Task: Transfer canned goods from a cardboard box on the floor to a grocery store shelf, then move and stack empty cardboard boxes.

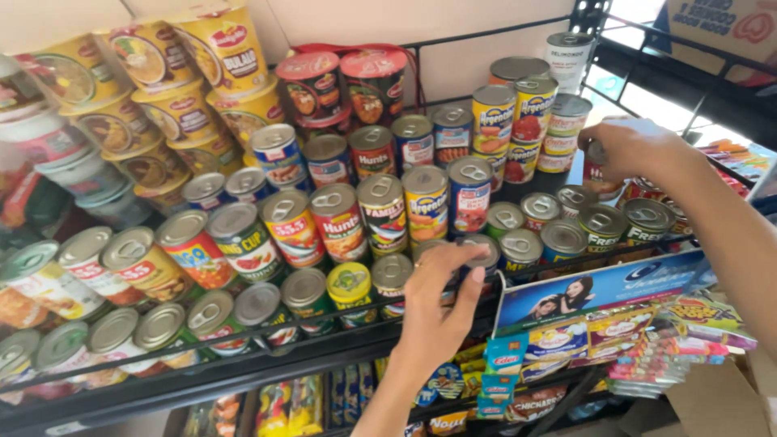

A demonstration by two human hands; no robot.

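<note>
On the front row of the black wire shelf point(267, 364), my left hand point(437, 311) comes up from below with its fingers point(453, 257) curled over the top of a small can point(484, 252). The fingertips rest on the rim, thumb out to the side; I can't tell whether they have really closed round it or only touch the lid. That can sits low in the front rank, tight between a yellow-topped can point(350, 283) on one side and more short silver-lidded cans point(562, 239) on the other.

Over on the right, my right hand point(639, 150) is closed round a red-labelled can point(597, 166) near the back corner, wrapped over its top so I see only a strip of label below the fingers.

How will these handle? My guess: rigid metal, weighty for their size if full, smooth-sided and a bit slippery on the printed label. The neighbours crowd the sides, so the raised rim at the top looks like the best place to take hold, then lifting straight up.

The shelf holds rows of cans with pull-tab lids, stacked two high in the middle. At the back left, yellow noodle cups point(182, 109) lean in a pile, and two red-lidded tubs point(340, 81) stand behind the cans. Packets point(566, 340) hang below the front edge.
</note>
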